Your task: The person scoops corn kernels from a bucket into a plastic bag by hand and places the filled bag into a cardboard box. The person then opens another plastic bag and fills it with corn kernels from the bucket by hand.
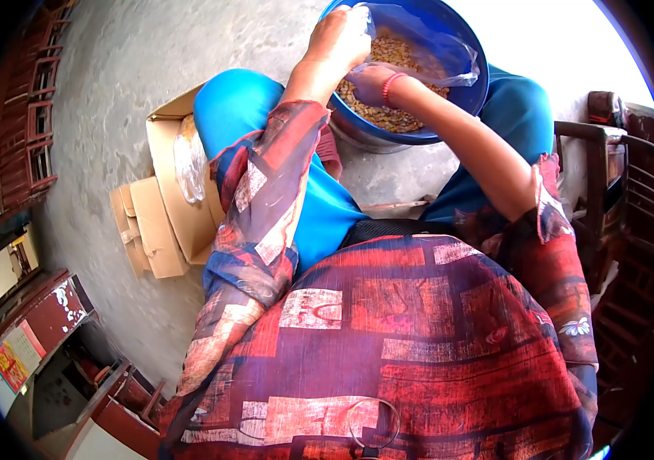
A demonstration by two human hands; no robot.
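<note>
A blue bucket [481, 84] between the knees holds yellow and pale kernels [392, 52], with a clear plastic bag [461, 75] spread over part of its mouth. At the bucket's far left rim my left hand [342, 37] is closed on the bag's edge. My right hand [373, 84], a red beaded bracelet [390, 89] at its wrist, is just below it over the near left rim. Its fingers look closed on the near edge of the bag, though the fingertips are blurred.
An open cardboard box [160, 222] with a wrapped item [189, 165] inside lies on the concrete floor [112, 100] to the left. Dark wooden chairs [610, 169] are at the right. Red wooden furniture [43, 314] lines the left side. Blue-trousered knees flank the bucket.
</note>
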